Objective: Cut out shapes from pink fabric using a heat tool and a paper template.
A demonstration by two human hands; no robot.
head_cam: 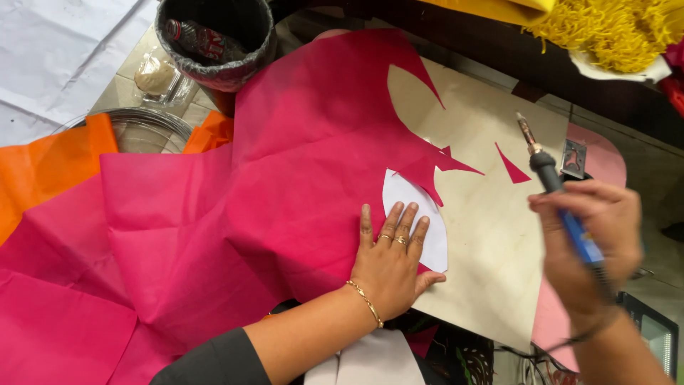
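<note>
Gripping a blue-handled soldering iron [559, 199] whose metal tip points to eleven o'clock, the right hand [595, 246] fists round it while the left hand [390, 260] lies flat, fingers spread, on the white template [420, 214].

Bright, even indoor light, soft shadows, slight motion blur.

The pink cloth [214, 214] is evenly lit, with faint shading in its folds. Right of it the right hand [595, 246] and its tool [559, 196] are blurred; the left hand [390, 267] on the cloth is sharp. Above it, the bucket's [217, 39] inside is dark.
</note>
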